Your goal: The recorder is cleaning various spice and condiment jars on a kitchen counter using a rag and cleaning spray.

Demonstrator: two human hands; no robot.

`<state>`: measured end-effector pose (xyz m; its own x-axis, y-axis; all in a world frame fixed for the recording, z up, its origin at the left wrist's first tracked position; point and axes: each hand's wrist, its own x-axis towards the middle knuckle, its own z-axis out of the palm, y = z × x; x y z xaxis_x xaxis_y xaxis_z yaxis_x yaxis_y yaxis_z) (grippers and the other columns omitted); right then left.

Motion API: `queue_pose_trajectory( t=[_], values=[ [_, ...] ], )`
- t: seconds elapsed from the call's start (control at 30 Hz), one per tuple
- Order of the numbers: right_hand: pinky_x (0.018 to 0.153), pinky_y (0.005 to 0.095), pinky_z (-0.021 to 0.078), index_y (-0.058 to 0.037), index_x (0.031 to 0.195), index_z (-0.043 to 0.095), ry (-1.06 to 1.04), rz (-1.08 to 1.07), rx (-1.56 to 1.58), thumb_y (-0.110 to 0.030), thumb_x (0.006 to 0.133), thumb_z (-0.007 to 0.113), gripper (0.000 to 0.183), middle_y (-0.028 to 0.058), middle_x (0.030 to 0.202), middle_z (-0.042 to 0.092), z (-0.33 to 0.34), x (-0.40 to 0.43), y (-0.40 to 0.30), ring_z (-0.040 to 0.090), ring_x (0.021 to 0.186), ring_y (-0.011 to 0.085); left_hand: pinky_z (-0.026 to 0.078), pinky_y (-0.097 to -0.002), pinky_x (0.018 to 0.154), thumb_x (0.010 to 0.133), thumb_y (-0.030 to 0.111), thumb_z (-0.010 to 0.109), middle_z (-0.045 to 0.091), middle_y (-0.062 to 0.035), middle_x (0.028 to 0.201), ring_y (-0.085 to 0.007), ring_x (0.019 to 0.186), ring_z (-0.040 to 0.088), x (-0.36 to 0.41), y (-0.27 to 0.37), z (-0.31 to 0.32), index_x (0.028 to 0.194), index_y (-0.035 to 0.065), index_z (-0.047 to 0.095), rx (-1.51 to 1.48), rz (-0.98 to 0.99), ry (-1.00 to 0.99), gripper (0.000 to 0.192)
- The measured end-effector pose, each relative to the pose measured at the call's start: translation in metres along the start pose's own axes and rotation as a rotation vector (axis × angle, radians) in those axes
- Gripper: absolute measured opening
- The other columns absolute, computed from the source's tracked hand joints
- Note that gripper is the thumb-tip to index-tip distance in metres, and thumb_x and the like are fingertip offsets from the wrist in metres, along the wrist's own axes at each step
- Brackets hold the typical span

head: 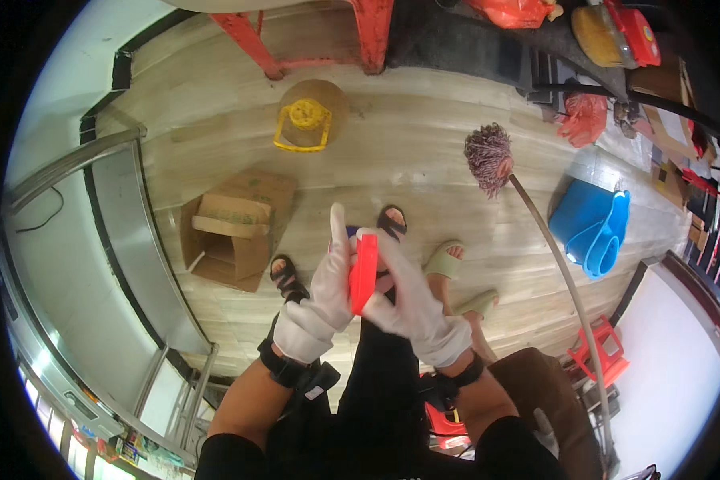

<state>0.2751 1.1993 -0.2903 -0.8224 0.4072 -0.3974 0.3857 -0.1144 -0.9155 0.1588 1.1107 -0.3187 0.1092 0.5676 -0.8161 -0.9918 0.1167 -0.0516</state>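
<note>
My left hand [327, 288] and my right hand [418, 303], both in white gloves, hold a flat red plastic object [366, 270] between them in front of my body. Its narrow side faces up at me, so I cannot tell exactly what it is. The left palm lies along its left side, with one finger pointing away from me. On the other side, my right fingers curve over the far end and the thumb rests by the near end. A small blue patch shows behind the left fingers, mostly hidden. Dark straps circle both wrists.
An open cardboard box [240, 231] and a jug with a yellow cap and handle [305, 114] stand on the floor ahead. A mop [489, 157] leans at right near a blue mop bucket [587, 222]. Another person's feet in green slippers [447, 259] are close by. A metal frame [156, 252] runs along the left.
</note>
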Motion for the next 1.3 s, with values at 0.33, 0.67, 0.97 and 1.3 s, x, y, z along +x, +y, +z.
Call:
queue_pose_trajectory(
  t=[0.33, 0.67, 0.97, 1.3],
  values=[
    [0.091, 0.0412, 0.05, 0.0059, 0.146, 0.027, 0.526, -0.106, -0.28, -0.019, 0.077, 0.076, 0.088, 0.027, 0.13, 0.051, 0.144, -0.052, -0.06, 0.06, 0.106, 0.0414, 0.05, -0.0335, 0.079, 0.093, 0.013, 0.054, 0.06, -0.0056, 0.09, -0.0205, 0.08, 0.059, -0.12, 0.03, -0.055, 0.152, 0.0057, -0.02, 1.518, 0.688, -0.234, 0.095],
    [0.095, 0.0378, 0.0491, 0.0108, 0.144, 0.03, 0.662, -0.265, -0.2, -0.003, 0.075, 0.07, 0.081, 0.0205, 0.119, 0.058, 0.175, -0.076, -0.149, 0.061, 0.106, 0.0316, 0.026, -0.0477, 0.115, 0.07, 0.019, 0.081, 0.057, -0.0147, 0.131, -0.0337, 0.124, 0.053, -0.173, 0.056, -0.06, 0.145, 0.0021, 0.032, 2.042, 0.962, -0.404, 0.091],
    [0.096, 0.0389, 0.0457, 0.0022, 0.15, 0.024, 0.339, -0.298, 0.076, -0.036, 0.075, 0.08, 0.101, 0.014, 0.124, 0.054, 0.13, -0.071, -0.153, 0.055, 0.108, 0.025, 0.047, -0.0326, 0.09, 0.084, 0.017, 0.069, 0.054, -0.007, 0.119, -0.0218, 0.107, 0.057, -0.177, 0.025, 0.006, 0.127, 0.0047, 0.051, 0.458, 0.402, -0.771, 0.048],
    [0.077, 0.023, 0.0422, -0.0039, 0.145, 0.031, 0.411, -0.254, -0.12, -0.012, 0.082, 0.074, 0.076, 0.0006, 0.102, 0.045, 0.109, -0.071, -0.116, 0.046, 0.081, 0.0086, 0.05, -0.0283, 0.083, 0.092, 0.006, 0.06, 0.055, -0.0048, 0.112, -0.0161, 0.101, 0.058, -0.123, -0.026, -0.021, 0.121, 0.0082, 0.05, 0.352, 0.244, -0.257, 0.031]
  ],
)
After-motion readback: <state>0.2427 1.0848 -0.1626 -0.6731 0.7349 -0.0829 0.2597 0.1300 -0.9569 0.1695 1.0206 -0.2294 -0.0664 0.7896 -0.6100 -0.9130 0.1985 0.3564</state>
